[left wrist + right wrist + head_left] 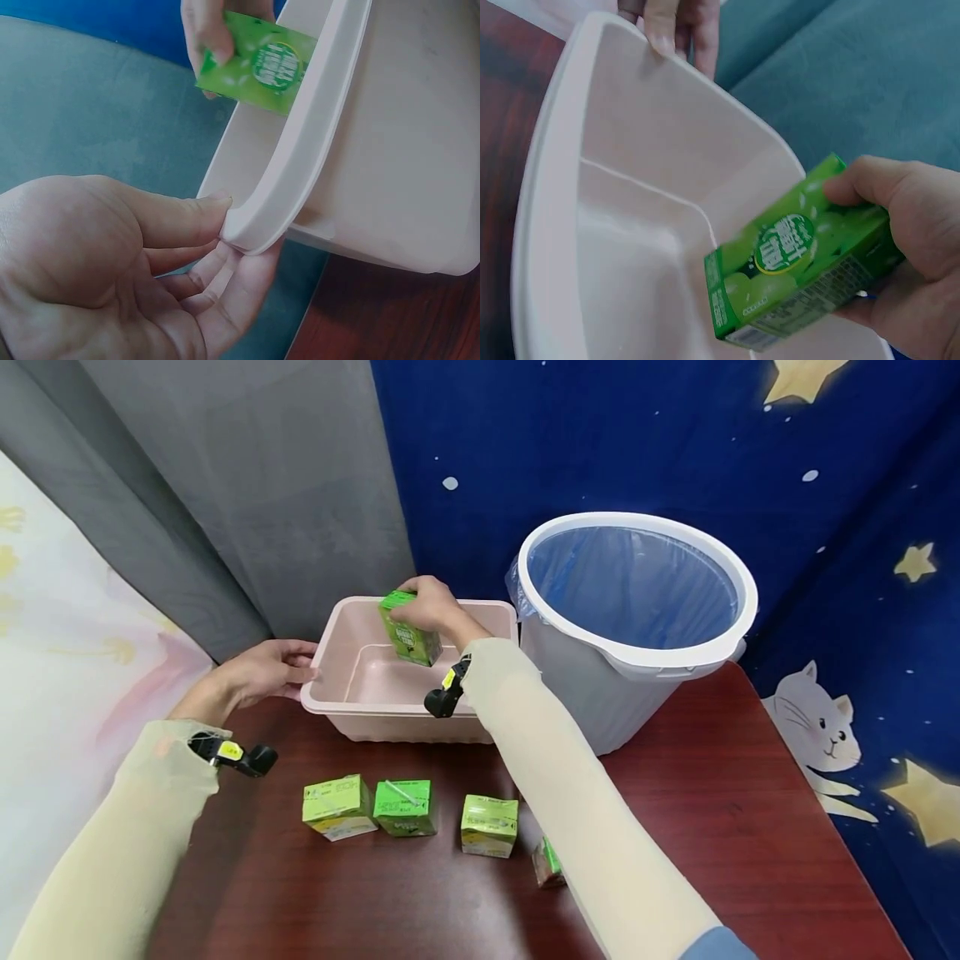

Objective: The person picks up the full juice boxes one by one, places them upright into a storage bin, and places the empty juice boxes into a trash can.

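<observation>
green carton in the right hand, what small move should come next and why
Probably lower the green carton toward the floor of the pink basin: the right hand holds it tilted inside the basin, apparently above bare floor, while the left hand pinches the rim, which should steady things.

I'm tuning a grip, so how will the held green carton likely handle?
The carton is probably fairly stiff: its edges look straight in the right hand. Its smooth faces may be slightly slippery, and its flat sides make rolling unlikely.
</observation>
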`<action>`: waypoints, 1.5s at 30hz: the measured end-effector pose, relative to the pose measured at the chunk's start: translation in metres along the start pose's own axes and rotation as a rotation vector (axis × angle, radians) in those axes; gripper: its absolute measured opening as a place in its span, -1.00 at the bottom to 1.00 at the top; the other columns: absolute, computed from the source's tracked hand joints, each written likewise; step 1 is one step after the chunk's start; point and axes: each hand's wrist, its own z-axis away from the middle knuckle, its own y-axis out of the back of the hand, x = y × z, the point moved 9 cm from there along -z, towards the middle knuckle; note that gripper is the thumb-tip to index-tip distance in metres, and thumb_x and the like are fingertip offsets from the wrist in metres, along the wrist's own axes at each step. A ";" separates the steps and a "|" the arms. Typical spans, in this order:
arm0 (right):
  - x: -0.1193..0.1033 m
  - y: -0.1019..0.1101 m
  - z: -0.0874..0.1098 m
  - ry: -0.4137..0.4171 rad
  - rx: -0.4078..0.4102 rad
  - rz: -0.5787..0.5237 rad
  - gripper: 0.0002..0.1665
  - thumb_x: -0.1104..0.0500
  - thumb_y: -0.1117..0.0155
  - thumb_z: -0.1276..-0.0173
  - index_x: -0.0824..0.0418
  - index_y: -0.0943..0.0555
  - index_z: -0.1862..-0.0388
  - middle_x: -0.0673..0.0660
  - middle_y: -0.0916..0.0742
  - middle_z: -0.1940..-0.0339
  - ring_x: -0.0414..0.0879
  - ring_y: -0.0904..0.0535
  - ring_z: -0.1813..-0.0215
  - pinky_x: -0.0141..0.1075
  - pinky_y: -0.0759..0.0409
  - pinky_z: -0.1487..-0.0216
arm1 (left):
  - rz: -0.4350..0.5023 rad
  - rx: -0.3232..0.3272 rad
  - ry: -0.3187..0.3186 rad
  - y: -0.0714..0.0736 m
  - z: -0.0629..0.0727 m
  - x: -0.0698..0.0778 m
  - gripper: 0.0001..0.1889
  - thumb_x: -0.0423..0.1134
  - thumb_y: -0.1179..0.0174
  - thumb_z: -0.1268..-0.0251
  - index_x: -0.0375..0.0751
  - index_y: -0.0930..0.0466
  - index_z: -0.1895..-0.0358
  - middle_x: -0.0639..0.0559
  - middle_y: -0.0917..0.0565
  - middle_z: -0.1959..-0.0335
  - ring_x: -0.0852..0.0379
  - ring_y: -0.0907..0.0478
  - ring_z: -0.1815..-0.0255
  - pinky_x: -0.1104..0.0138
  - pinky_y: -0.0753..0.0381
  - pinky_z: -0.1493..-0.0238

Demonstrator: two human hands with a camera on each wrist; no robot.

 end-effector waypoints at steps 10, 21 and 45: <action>0.030 -0.018 -0.007 0.020 -0.127 -0.092 -0.34 0.28 -0.42 -0.36 0.13 -0.51 -0.44 0.16 -0.63 -0.18 -0.06 -0.50 -0.09 -0.33 -0.47 -0.08 | -0.005 0.006 -0.005 0.001 0.000 0.002 -0.37 -0.44 -0.05 -0.56 -0.60 0.02 -0.52 -0.31 -0.46 -0.13 0.25 -0.61 0.17 0.30 -0.72 0.12; 0.050 -0.036 -0.007 -0.028 -0.161 -0.125 -0.30 0.28 -0.36 -0.43 0.08 -0.43 -0.51 0.25 -0.58 -0.23 0.01 -0.50 -0.08 -0.03 -0.65 -0.06 | -0.004 0.008 0.001 -0.001 -0.001 0.000 -0.37 -0.42 -0.05 -0.57 -0.57 0.01 -0.53 -0.32 -0.45 -0.16 0.22 -0.62 0.15 0.29 -0.72 0.11; 0.051 -0.049 -0.014 -0.012 -0.189 -0.090 -0.33 0.40 -0.25 -0.44 0.21 -0.40 -0.51 0.22 -0.52 -0.39 0.01 -0.46 -0.16 -0.19 -0.60 0.07 | -0.013 0.015 -0.007 -0.002 0.003 0.004 -0.39 -0.44 -0.04 -0.57 -0.60 -0.01 -0.51 -0.29 -0.47 -0.11 0.24 -0.61 0.17 0.30 -0.72 0.14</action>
